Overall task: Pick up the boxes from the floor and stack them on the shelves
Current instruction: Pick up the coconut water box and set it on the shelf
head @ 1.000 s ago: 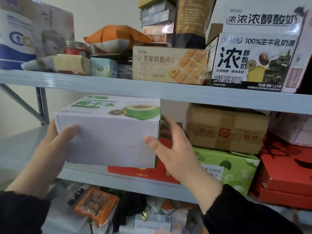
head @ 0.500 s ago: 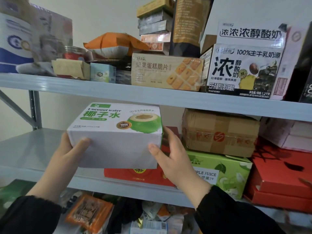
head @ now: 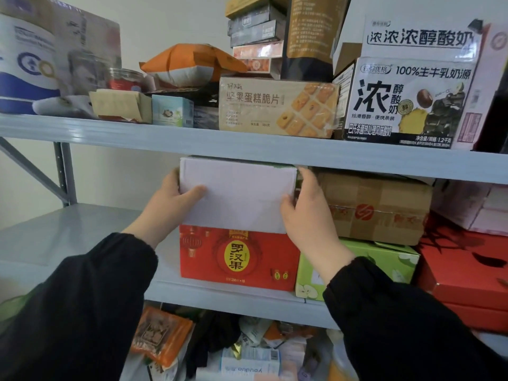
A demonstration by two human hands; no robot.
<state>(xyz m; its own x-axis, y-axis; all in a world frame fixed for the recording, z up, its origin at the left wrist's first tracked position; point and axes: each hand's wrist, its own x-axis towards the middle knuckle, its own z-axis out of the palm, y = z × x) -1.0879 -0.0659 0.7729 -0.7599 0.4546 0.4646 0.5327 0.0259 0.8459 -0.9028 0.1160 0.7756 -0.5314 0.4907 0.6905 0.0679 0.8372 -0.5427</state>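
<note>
A white coconut-water box [head: 242, 195] sits on top of a red box [head: 236, 255] on the middle shelf [head: 82, 235], its top tucked under the upper shelf's front edge [head: 247, 145]. My left hand [head: 171, 200] grips the box's left side, thumb across its front. My right hand [head: 308, 213] holds its right side, squeezed between it and a taped brown carton [head: 376, 207]. Only the box's plain white face shows; the printed top is hidden.
A green apple-juice box [head: 384, 259] lies under the brown carton, with red boxes [head: 467, 276] and pink boxes [head: 472, 207] to the right. The upper shelf is crowded with snack and yoghurt boxes [head: 406, 103]. Bags and packets [head: 162, 336] fill the lower level.
Both hands have pushed the white box up and back onto the red box, deeper into the shelf. Its printed green top has slipped out of sight under the upper shelf.
</note>
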